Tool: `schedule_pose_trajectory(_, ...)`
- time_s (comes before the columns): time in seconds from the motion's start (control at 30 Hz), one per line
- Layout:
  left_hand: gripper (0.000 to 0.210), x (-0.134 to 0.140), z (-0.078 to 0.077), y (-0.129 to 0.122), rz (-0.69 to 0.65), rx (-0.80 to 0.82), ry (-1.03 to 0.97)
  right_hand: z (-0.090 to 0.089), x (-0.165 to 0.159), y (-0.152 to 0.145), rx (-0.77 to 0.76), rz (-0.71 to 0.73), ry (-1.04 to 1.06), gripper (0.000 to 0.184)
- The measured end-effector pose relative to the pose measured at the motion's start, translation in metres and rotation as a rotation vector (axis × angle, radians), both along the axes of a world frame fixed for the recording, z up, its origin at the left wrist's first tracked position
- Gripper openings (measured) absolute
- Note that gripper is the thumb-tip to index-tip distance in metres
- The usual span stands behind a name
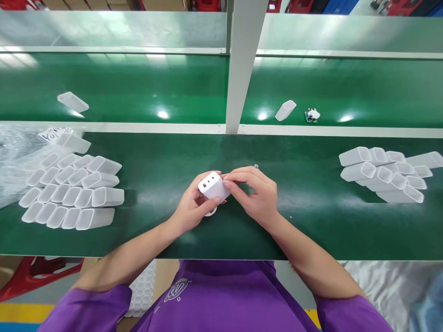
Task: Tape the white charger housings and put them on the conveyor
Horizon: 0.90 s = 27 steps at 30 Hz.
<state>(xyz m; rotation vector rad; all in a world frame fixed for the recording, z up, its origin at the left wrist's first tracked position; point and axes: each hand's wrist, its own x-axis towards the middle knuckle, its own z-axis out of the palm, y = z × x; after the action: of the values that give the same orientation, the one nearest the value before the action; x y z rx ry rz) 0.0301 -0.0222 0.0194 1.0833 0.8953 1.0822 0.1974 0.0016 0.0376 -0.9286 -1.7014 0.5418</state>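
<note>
A white charger point(213, 185) with several port openings on its end face is held over the green bench by my left hand point(194, 203), thumb in front and fingers behind. At the charger's right edge, the thumb and forefinger of my right hand point(254, 191) pinch together against it. Whether a small part sits between those fingertips is hidden. Below the charger shows a piece of a white rounded thing point(210, 213), mostly covered by my left hand. A small metallic part point(256, 166) peeks out behind my right hand.
White open-ended sleeves point(102, 197) lie stacked in rows at left, beside clear plastic bags point(17, 157). Another stack of sleeves point(399, 190) lies at right. On the raised belt beyond rest single sleeves point(285, 110) and a circuit board point(312, 115). A grey post point(242, 64) rises mid-bench.
</note>
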Motion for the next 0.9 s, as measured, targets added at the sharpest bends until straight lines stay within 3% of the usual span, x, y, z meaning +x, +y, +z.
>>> schedule_pose_trajectory(0.37,0.046,-0.002,-0.002,0.001,-0.027,0.084,0.103,-0.001,0.000,-0.001,0.077,0.040,-0.004,0.013)
schedule_pose_trajectory(0.6,0.044,0.000,-0.002,0.002,-0.003,0.222,0.138,-0.005,0.000,-0.003,0.210,-0.005,-0.078,0.016)
schedule_pose_trajectory(0.9,0.052,-0.003,-0.007,0.000,0.036,0.348,0.347,-0.008,-0.001,-0.004,0.298,-0.073,-0.160,0.014)
